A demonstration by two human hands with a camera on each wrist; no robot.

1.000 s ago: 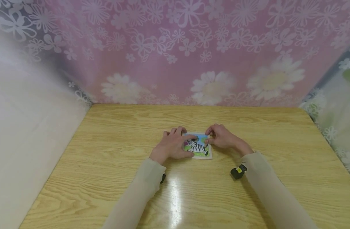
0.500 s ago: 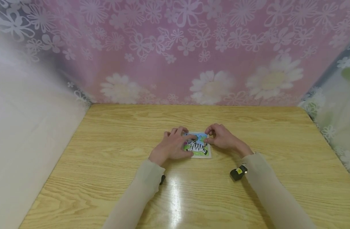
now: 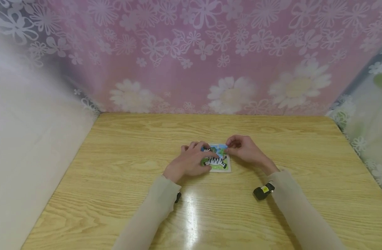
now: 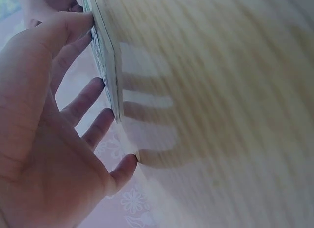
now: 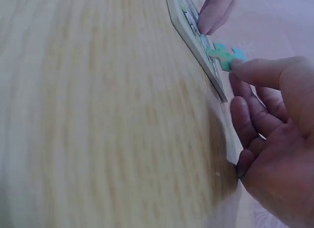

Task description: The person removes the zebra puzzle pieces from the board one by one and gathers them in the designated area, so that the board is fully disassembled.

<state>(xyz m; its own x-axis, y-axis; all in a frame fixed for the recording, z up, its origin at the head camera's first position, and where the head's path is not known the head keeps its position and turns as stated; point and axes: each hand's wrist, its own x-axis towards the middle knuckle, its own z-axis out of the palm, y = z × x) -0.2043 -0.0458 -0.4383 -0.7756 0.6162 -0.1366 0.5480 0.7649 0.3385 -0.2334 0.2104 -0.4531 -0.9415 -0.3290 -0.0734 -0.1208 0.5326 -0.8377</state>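
Two hands share one small puzzle board [image 3: 222, 171] lying on the wooden table [image 3: 116, 173]. Head view, with 12 o'clock pointing away from the person: the left hand [image 3: 191, 161] holds the board's 9 o'clock side, its thumb at the near edge and one finger across the zebra picture [image 3: 216, 161]. The right hand [image 3: 246, 151], the nearer to the loose piece [image 3: 222, 150], sits at the board's 2 o'clock side; the piece points toward 9 o'clock from its fingertips, over the board's 1 o'clock corner. Left wrist view: the board appears edge-on, showing its thickness, the thumb tip against its side and the little finger down on the tabletop, which the head view does not show; the piece cannot be made out. Right wrist view: thumb and forefinger are clamped together on the piece's outer end, its longer run aimed toward about 10 o'clock of that frame, tilted off the board's face, a slant flattened from above; whether its inner end touches the board cannot be told.
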